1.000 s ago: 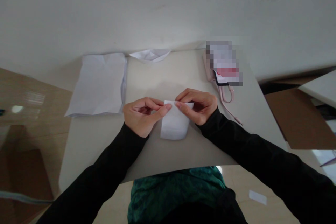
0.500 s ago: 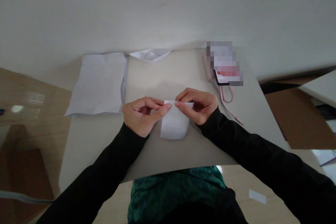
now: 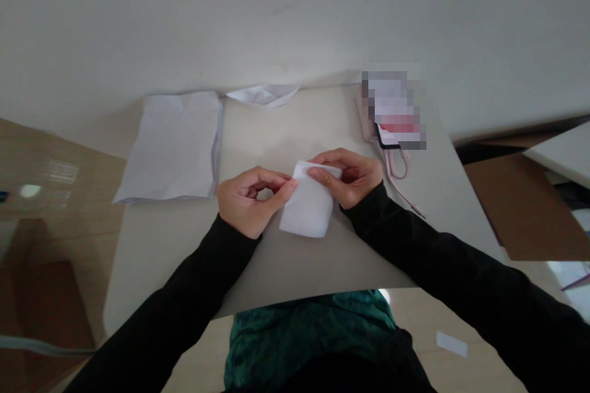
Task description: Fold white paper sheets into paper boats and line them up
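A small folded piece of white paper (image 3: 308,206) is held up over the near half of the white table (image 3: 276,276). My left hand (image 3: 253,199) pinches its left edge between thumb and fingertips. Near the upper right corner, my right hand (image 3: 353,177) grips the paper, thumb flat on the face towards me and fingers behind. The paper tilts slightly, and its far side is hidden. Beyond it, a folded paper boat (image 3: 263,95) lies at the table's back edge by the wall.
A stack of white paper (image 3: 173,147) covers the table's left back corner. At the right back lies a phone (image 3: 389,135), partly blurred out, with a pink cable (image 3: 401,187) trailing from beside it. A brown cardboard flap (image 3: 525,209) sits past the right edge.
The paper has turned slightly and its upper edge has risen. My left hand has slid from the top edge down to the left side; my right hand has moved up a little.
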Demonstrator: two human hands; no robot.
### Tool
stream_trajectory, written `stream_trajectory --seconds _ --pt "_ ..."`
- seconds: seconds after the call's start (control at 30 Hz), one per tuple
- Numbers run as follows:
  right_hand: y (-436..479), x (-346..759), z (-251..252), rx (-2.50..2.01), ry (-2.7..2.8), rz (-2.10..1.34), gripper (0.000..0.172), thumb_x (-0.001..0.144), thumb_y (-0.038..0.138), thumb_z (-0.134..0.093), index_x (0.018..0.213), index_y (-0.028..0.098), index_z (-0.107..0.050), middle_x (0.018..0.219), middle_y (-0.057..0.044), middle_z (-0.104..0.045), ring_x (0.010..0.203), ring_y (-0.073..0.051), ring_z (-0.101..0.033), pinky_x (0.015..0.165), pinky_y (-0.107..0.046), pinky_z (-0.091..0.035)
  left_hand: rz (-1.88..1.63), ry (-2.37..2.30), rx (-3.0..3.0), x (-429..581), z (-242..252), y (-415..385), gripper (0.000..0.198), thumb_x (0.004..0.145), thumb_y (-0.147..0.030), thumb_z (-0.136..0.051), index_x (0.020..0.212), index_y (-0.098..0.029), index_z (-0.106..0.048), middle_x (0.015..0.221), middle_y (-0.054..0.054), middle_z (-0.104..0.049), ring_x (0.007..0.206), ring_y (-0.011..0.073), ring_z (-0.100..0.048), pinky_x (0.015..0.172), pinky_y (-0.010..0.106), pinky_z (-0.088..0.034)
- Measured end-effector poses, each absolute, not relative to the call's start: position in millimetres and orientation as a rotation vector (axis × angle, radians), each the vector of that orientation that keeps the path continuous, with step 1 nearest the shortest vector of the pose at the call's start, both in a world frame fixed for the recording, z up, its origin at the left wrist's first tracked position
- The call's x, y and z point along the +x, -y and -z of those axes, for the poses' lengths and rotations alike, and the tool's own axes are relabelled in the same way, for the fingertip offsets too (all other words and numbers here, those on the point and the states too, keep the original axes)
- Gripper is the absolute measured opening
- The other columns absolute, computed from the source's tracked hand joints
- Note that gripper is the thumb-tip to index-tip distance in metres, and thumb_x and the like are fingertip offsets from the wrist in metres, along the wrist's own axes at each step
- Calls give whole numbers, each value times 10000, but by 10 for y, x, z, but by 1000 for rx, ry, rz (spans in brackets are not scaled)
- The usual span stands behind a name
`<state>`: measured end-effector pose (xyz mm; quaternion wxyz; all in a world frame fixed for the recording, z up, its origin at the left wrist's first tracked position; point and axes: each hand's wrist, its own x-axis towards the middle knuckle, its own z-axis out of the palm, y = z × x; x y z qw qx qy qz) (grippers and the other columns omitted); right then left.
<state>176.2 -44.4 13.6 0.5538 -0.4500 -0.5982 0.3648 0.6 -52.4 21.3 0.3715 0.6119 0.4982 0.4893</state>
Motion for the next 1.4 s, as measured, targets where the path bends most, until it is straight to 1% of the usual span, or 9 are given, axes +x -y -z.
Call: stream_trajectory --seconds 0.2,0.4,0.67,0.73,0.9,1.03,1.23,1.33,1.4 --pt "355 1873 -124 -1143 1290 -646 132 750 303 -719 827 206 -674 794 -9 -728 717 -138 -680 659 -270 -562 -1171 -1289 1643 36 -271 584 186 680 -278 -774 813 -175 -694 757 17 -732 580 112 -663 547 213 -568" --pt "338 1911 -100 -1199 1206 -603 189 749 354 -718 844 205 -651 799 -12 -722 708 -141 -681 618 -262 -559 -1243 -1365 1632 86 -304 622 171 672 -278 -783 764 -179 -679 701 -5 -720 539 102 -652 505 195 -552" --pt "360 1890 -117 -1222 1135 -634 212 743 366 -722 849 199 -643 751 -2 -717 564 -108 -629 483 -230 -504 -1228 -1353 1482 99 -314 617 155 671 -256 -783 730 -180 -662 656 -6 -706 506 107 -653 464 182 -532" --pt "359 1893 -125 -1240 1132 -631 203 746 357 -720 850 198 -649 746 -3 -715 552 -106 -622 479 -231 -500 -1199 -1317 1468 74 -312 595 165 693 -263 -766 800 -177 -674 670 1 -710 517 112 -657 480 189 -538" --pt "402 1832 -148 -1246 1243 -683 160 736 324 -727 808 193 -671 771 -20 -719 626 -126 -647 564 -257 -531 -1018 -1188 1514 -2 -286 494 354 762 -362 -692 1043 -148 -666 668 23 -695 535 127 -643 500 220 -533" --pt "504 1711 -143 -1202 1412 -714 125 744 320 -714 788 206 -688 766 -15 -720 672 -133 -652 620 -266 -539 -893 -1166 1532 29 -241 504 380 767 -436 -665 989 -127 -656 644 40 -671 526 142 -625 430 213 -465" --pt "552 1641 -110 -1192 1423 -685 118 739 303 -714 810 211 -691 769 -1 -725 640 -117 -653 575 -236 -532 -982 -1271 1574 173 -156 625 654 712 -369 -746 1285 -202 -480 627 -18 -653 402 98 -525 370 195 -377" --pt "548 1632 -126 -1222 1347 -747 135 728 311 -728 800 204 -686 776 -7 -728 663 -124 -668 583 -239 -539 -1005 -1250 1513 190 -135 609 559 728 -390 -731 1215 -187 -547 659 3 -672 470 120 -581 395 198 -408" --pt "540 1627 -130 -1208 1302 -802 161 709 319 -748 794 199 -684 778 -11 -729 702 -132 -683 613 -242 -549 -1014 -1261 1544 175 -135 587 370 745 -402 -713 1024 -170 -647 666 9 -667 524 118 -590 422 193 -418"
